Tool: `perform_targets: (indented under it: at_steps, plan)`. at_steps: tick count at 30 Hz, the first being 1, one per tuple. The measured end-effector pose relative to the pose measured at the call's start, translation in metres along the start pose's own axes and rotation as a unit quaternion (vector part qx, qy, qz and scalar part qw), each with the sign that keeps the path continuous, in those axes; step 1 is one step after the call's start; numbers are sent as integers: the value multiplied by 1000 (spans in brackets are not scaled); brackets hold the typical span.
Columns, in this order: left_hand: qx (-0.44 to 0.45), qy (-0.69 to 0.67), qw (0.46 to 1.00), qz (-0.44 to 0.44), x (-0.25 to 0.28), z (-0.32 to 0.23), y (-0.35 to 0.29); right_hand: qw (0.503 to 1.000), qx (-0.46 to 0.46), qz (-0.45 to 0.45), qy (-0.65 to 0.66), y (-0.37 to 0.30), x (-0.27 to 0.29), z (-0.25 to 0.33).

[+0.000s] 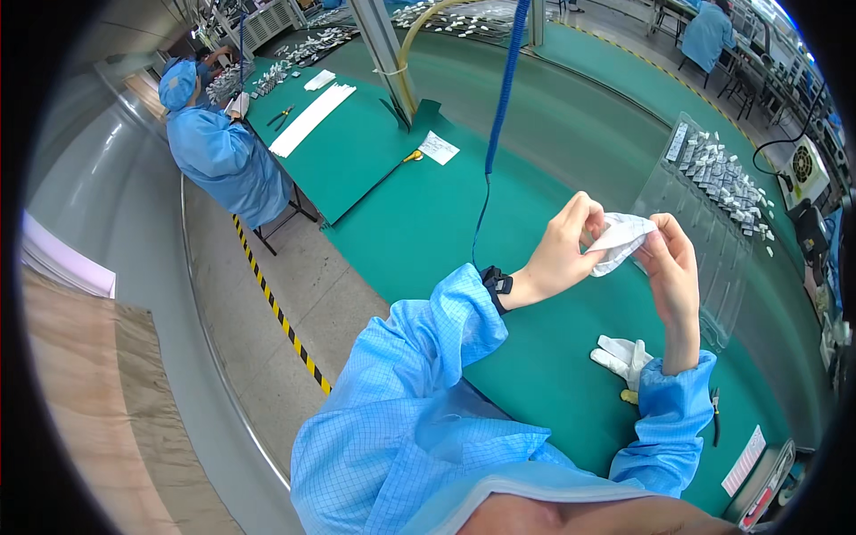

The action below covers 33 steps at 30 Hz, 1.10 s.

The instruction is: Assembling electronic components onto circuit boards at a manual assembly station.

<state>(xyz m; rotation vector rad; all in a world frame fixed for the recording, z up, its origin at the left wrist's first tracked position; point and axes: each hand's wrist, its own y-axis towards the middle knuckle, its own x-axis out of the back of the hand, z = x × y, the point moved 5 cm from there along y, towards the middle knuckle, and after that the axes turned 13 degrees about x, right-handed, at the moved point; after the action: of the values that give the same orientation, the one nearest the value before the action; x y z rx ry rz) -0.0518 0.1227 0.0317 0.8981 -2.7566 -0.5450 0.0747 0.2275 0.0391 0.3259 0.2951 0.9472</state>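
Note:
Above the green table mat [437,241], a limp white cloth glove [624,234] with fine grid lines is stretched between my two hands. My left hand [566,245] pinches its left side between thumb and fingers, and a black wrist strap circles that wrist. On the other side, my right hand [671,266] grips the upper right edge with thumb and fingertips. Folds hide the glove's fingers. Another white glove [628,358] lies crumpled on the mat beside my right sleeve, with a small yellowish piece at its lower end.
A blue coiled cord [506,85] hangs left of my hands. Clear plastic trays [713,259] and a pile of small white-and-grey parts [720,178] sit at right. Pliers [716,417] lie near my right sleeve. A co-worker [214,143] in blue stands at far left.

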Motion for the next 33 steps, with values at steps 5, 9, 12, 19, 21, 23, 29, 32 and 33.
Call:
perform_targets:
  at_steps: [5,9,12,19,21,23,29,32,33]
  plan:
    - [111,-33,991,71,2,20,-1,962,-79,-27,260,-2,-5,-15]
    - [312,-340,870,176,5,47,-4,956,-104,-46,271,-1,-6,-19]
    - [323,-410,833,184,5,53,-5,966,-111,-43,229,-3,-5,-24]
    - [374,-430,803,172,-7,55,-12,992,-93,-32,85,-8,-10,-19]
    - [317,-264,881,230,-6,59,-6,996,-75,-58,1,-7,-3,-13]
    - [219,-101,951,193,0,45,3,995,42,-68,-55,-6,-9,20]
    - [39,213,960,175,-7,10,11,856,127,15,-501,-33,-21,115]
    - [-44,348,913,211,-22,-7,5,727,142,141,-657,-47,-41,109]
    - [-100,415,878,216,-25,-11,0,743,174,144,-630,-47,-49,107]
